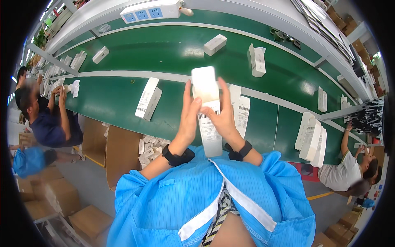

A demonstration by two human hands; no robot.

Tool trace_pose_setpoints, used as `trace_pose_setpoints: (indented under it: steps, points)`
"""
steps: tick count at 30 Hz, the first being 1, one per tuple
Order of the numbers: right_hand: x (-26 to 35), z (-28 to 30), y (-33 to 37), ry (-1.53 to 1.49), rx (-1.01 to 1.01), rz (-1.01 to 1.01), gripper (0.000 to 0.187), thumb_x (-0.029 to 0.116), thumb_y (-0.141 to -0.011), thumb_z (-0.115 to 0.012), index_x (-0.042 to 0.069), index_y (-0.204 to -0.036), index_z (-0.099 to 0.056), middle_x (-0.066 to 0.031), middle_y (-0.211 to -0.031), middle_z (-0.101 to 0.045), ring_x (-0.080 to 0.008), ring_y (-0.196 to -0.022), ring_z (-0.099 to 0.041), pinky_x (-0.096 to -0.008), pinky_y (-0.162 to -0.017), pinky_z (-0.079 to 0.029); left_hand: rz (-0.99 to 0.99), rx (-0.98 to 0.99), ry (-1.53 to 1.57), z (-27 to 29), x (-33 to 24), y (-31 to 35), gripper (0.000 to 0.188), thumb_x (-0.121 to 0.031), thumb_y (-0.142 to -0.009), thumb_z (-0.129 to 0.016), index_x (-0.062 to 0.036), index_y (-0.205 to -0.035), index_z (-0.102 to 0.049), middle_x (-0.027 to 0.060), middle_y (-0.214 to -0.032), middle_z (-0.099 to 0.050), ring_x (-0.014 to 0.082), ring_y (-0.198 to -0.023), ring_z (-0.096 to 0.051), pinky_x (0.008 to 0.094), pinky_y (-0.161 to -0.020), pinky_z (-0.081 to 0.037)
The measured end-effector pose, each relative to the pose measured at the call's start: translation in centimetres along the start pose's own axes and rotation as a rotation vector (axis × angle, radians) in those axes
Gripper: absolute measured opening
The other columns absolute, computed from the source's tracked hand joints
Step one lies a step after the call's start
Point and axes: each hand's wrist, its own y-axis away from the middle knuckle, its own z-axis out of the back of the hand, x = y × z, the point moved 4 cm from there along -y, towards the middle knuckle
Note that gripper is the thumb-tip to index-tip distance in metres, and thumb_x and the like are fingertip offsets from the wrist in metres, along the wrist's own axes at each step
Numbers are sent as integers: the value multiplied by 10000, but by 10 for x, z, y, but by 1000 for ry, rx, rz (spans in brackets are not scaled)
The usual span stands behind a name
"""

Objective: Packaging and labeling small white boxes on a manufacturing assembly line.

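Note:
A long white carton (pixel 207 96) with printed labels stands lengthwise between my hands, its lower end close to my chest. My left hand (pixel 189 117) grips its left side, with the thumb pressed on the front. From the right, my right hand (pixel 223 119) closes on it, thumb also across the front. Flat against the green table beside my right hand lie white cartons (pixel 242 110), partly hidden by that hand. Left of my hands, another white carton (pixel 149 99) lies tilted with its end flap raised.
Along the green belt (pixel 164 47) behind a pale rail stand several white cartons (pixel 258 61). More cartons (pixel 311 138) lean together at right. A brown cardboard box (pixel 123 150) holds small white boxes at lower left. A power strip (pixel 150 11) sits above. Co-workers (pixel 51 119) work at both sides.

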Motion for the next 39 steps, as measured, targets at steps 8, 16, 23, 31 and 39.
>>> trace_pose_setpoints:
  steps: [8,16,23,31,39]
  points:
    - [10,-4,4,239,-92,234,643,305,-780,-838,39,-1277,-528,-106,-1091,-568,-228,-953,-620,-327,-788,-513,-106,55,-295,21,6,1,402,-322,-1050,-423,-14,-1297,-500,134,-1238,-550,168,-1077,-540,297,-936,-436]
    - [21,-10,3,166,-110,4,838,352,-741,-867,24,-1327,-366,-163,-1090,-564,-239,-837,-663,-326,-653,-559,-228,1,154,16,-13,-9,226,-105,-943,-621,-16,-1133,-538,87,-1046,-575,182,-1055,-582,328,-914,-485]
    - [16,-17,4,131,-42,-10,880,399,-768,-841,28,-1384,-333,-170,-1095,-568,-235,-794,-682,-326,-650,-562,-11,-90,148,15,-15,-3,129,-110,-920,-637,-11,-1002,-616,101,-1031,-612,182,-1020,-596,326,-889,-473]
    - [7,-21,1,166,-13,-31,803,390,-812,-805,32,-1387,-374,-151,-1049,-604,-216,-779,-679,-311,-649,-539,-343,-20,-19,21,-13,-2,111,-94,-940,-596,-5,-916,-659,98,-1054,-631,192,-1033,-593,319,-897,-467]
    - [-107,125,23,860,-484,-87,827,391,-714,-863,39,-1361,-486,-167,-1126,-581,-297,-1013,-605,-396,-868,-491,-243,-258,-692,168,-76,8,127,-77,-906,-643,11,-956,-720,103,-1111,-661,178,-1016,-605,298,-891,-469]
